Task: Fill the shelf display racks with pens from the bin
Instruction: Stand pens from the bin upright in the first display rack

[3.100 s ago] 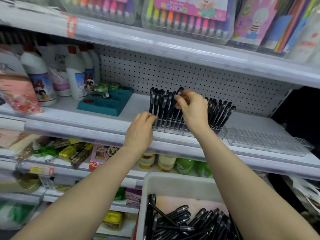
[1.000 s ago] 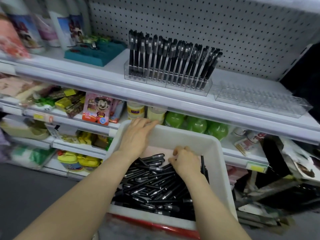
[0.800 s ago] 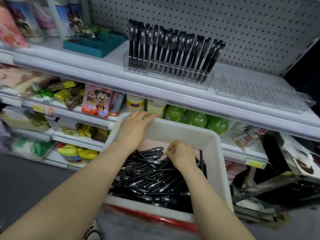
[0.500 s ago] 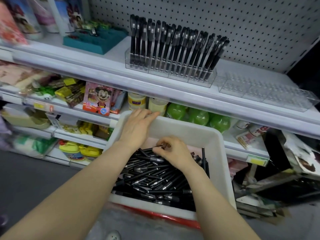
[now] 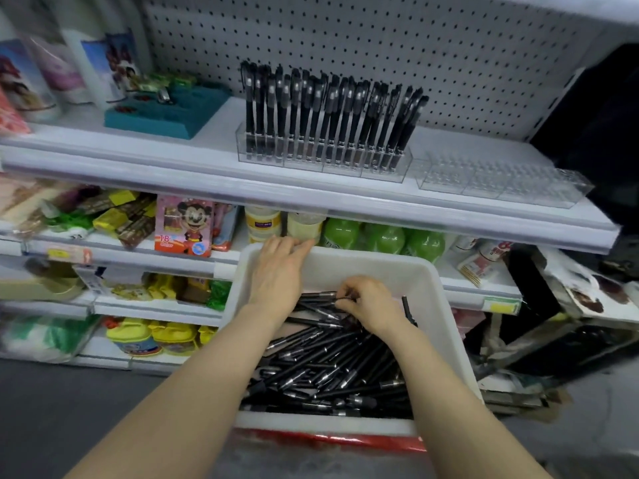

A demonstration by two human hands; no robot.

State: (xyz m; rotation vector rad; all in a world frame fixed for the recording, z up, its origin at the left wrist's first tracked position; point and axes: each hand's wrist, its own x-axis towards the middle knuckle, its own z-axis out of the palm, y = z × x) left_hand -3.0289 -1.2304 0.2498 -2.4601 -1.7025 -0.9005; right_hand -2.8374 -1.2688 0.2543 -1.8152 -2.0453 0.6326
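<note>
Pens (image 5: 328, 361), black with silver bands, lie in a loose heap in a white plastic bin (image 5: 380, 271) that a person has drawn up in front of a shop shelf (image 5: 173, 157). The left hand (image 5: 276, 271) rests flat on the bin's far left rim, its fingers (image 5: 297, 245) straight and relaxed over the edge, grasping nothing and apparently steadying the bin. The right hand (image 5: 370, 302) is down among the pens at the far end of the heap, its fingers (image 5: 345, 292) curled and pinching at the topmost ones. How many they have gathered cannot be told.

On the shelf above, against the pegboard (image 5: 380, 46), a clear filled rack (image 5: 325, 160) holds rows of black pens standing upright, leaning slightly at the right end. Just beside it to the right sits a second clear rack, the empty rack (image 5: 501, 181), with no pens in its slots. Green bottles (image 5: 383, 236) line the lower shelf just behind the bin.

The step in hand looks to be the pickup: collecting a fresh lot of pens from the bin. With one rack seemingly full, the work appears roughly half done. The next move would call for closing the grip on a small bundle, lifting it clear of the tangled heap without dragging others along, and carrying it up and to the right. There each pen needs turning upright and feeding singly into a narrow slot of the empty rack, which, being light and clear, may want the free hand to hold it in place.
</note>
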